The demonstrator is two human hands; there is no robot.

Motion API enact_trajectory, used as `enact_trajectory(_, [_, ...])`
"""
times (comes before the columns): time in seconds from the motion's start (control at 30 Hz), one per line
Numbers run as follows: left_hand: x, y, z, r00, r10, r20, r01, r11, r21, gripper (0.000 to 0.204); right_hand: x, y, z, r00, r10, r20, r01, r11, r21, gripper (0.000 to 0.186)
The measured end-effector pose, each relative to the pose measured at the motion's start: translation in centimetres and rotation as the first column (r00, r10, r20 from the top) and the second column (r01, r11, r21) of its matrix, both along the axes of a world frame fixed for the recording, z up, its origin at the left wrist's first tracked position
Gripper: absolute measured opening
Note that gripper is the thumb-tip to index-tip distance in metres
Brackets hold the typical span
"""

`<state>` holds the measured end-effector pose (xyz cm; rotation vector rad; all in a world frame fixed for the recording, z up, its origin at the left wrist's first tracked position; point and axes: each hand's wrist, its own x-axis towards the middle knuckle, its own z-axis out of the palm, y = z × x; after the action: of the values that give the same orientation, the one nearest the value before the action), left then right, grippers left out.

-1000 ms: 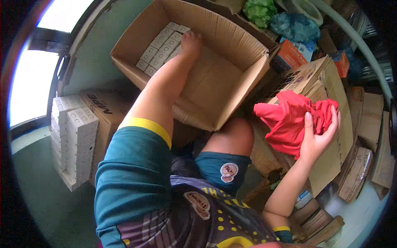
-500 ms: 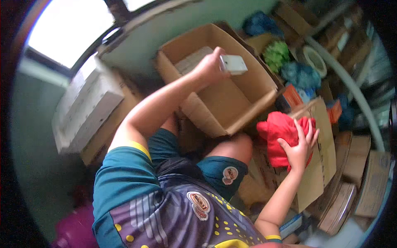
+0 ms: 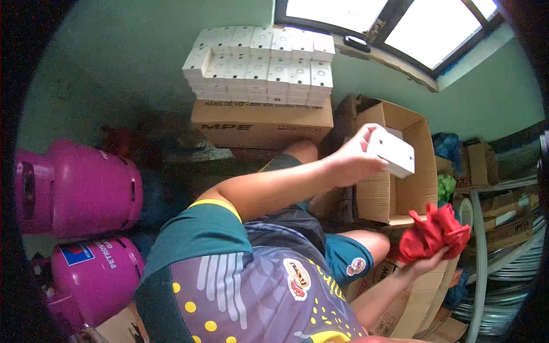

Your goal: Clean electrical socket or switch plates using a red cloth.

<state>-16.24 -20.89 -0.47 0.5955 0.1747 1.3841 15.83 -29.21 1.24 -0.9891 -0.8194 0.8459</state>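
My left hand (image 3: 359, 157) grips the end of a small white rectangular box (image 3: 396, 152), fingers closed round it. That box is in the air, in front of the open cardboard carton (image 3: 420, 200). Lower right, my right hand (image 3: 426, 263) is closed on a bunched red cloth (image 3: 432, 233) from below, its fingers partly hidden by the folds. Similar white boxes (image 3: 260, 71) stand in a neat stack of several rows at the back, on top of a closed brown carton (image 3: 257, 123).
Two purple gas cylinders (image 3: 94, 188) are at the left. A window (image 3: 432, 34) is at the upper right. Coiled grey tubing (image 3: 479, 263), a green plastic bag (image 3: 446, 187) and blue bags (image 3: 446, 150) crowd the right side. A flattened cardboard piece (image 3: 420, 303) lies below my right hand.
The view has swung left, bringing the stack of white boxes and the cylinders in. My left hand still holds the white box. My right hand, earlier spread over the red cloth, now grips it from below.
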Motion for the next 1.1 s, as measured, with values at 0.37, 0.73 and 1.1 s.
enact_trajectory(0.37, [1.8, -6.6, 4.1, 0.921, 0.002, -0.39, -0.005, 1.0, -0.007, 0.08, -10.6, -1.1, -2.3, 0.961, -0.016, 0.275, -0.003, 0.998, 0.069, 0.079])
enact_trajectory(0.73, [15.0, -9.0, -1.4, 0.3, -0.364, 0.882, 0.499, 0.848, 0.18, 0.056, -13.0, -5.0, -2.4, 0.916, -0.297, 0.269, 0.174, 0.9, 0.401, 0.053])
enact_trajectory(1.1, [8.8, -9.0, 4.3, 0.997, -0.059, -0.044, 0.05, 0.981, -0.189, 0.055, -15.2, -3.4, 2.9, 0.934, -0.333, 0.128, 0.328, 0.943, 0.064, 0.052])
